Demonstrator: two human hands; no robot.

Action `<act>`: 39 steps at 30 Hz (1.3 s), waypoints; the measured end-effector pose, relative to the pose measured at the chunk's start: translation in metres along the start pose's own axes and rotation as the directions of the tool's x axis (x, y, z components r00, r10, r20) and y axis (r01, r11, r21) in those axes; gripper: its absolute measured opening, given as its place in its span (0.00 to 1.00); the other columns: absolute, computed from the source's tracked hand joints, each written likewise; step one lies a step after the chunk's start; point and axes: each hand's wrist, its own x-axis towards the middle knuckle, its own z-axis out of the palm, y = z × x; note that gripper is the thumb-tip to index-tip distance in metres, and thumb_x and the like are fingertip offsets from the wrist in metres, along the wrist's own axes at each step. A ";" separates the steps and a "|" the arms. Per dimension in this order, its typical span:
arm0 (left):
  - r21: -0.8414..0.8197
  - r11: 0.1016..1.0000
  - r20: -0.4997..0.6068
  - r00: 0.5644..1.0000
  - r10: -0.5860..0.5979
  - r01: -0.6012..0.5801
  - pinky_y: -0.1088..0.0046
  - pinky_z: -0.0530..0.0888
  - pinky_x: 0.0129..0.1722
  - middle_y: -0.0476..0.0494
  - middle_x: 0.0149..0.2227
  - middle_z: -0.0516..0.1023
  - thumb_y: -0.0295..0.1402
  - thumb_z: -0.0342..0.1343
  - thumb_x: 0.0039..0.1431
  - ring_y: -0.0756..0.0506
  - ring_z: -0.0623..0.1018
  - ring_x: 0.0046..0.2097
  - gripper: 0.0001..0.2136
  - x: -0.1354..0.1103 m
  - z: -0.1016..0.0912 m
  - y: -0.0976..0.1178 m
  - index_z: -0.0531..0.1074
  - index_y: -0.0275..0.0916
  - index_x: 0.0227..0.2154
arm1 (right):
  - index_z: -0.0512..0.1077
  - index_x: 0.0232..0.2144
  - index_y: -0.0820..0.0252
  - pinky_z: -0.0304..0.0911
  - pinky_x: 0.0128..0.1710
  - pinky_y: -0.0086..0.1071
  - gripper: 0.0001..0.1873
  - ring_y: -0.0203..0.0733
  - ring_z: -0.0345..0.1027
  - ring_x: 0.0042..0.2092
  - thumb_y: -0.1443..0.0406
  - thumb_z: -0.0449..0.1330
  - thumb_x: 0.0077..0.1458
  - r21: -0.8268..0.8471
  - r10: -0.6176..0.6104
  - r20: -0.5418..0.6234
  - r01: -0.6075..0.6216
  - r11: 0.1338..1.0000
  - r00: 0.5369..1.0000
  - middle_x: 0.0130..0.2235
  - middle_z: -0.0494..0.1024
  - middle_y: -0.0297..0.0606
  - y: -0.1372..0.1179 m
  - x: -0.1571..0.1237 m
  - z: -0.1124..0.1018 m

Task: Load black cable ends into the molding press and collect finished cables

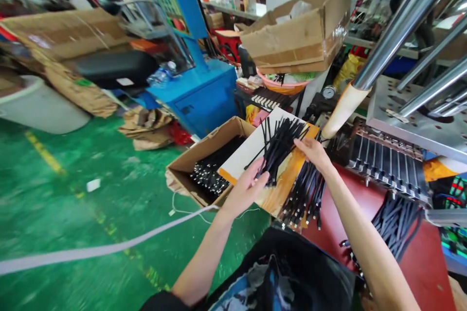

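A loose bundle of short black cables (279, 148) lies across a white board (239, 150) with an orange edge. My left hand (248, 187) is closed about the bundle's near-left end, thumb and fingers on either side of it. At the far-right end, my right hand (313, 153) pinches the cables with its fingertips. Under and beside my right hand, more black cables with silver connector ends (304, 197) hang over the wooden surface's edge. An open cardboard box (175, 167) holding many similar cables stands left of the board.
At the right is a press with steel columns (408, 19) and a mould holding cables (386, 160). Another cable bunch (396, 223) lies on the red tabletop (426, 267). Behind stand a blue machine cabinet (204, 99) and a large carton (288, 46). A white strap (109, 250) crosses the left side.
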 end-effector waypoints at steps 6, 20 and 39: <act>0.317 0.938 -0.012 0.988 0.152 -0.140 0.55 0.60 0.75 0.39 0.71 0.68 0.41 0.56 0.73 0.38 0.66 0.73 0.24 -0.035 0.009 0.015 0.67 0.43 0.68 | 0.72 0.38 0.55 0.65 0.32 0.37 0.21 0.48 0.76 0.33 0.45 0.62 0.60 -0.565 -0.067 -0.154 -0.032 0.825 0.986 0.33 0.78 0.39 0.090 -0.166 -0.032; -0.433 0.529 0.727 0.630 -0.274 0.730 0.66 0.76 0.47 0.41 0.36 0.83 0.47 0.67 0.63 0.45 0.83 0.39 0.22 -0.062 0.134 -0.003 0.77 0.34 0.51 | 0.69 0.27 0.54 0.56 0.27 0.31 0.17 0.38 0.64 0.25 0.53 0.59 0.65 -0.501 0.275 0.070 -0.204 0.841 0.959 0.24 0.71 0.29 0.055 -0.314 -0.052; -0.143 0.651 0.877 0.400 -0.266 0.746 0.69 0.80 0.38 0.30 0.38 0.87 0.53 0.70 0.57 0.42 0.87 0.36 0.26 -0.039 0.197 0.019 0.80 0.31 0.41 | 0.73 0.25 0.58 0.56 0.29 0.29 0.19 0.37 0.63 0.28 0.55 0.62 0.66 -0.094 0.293 0.088 -0.285 0.954 0.952 0.25 0.73 0.31 0.067 -0.350 -0.067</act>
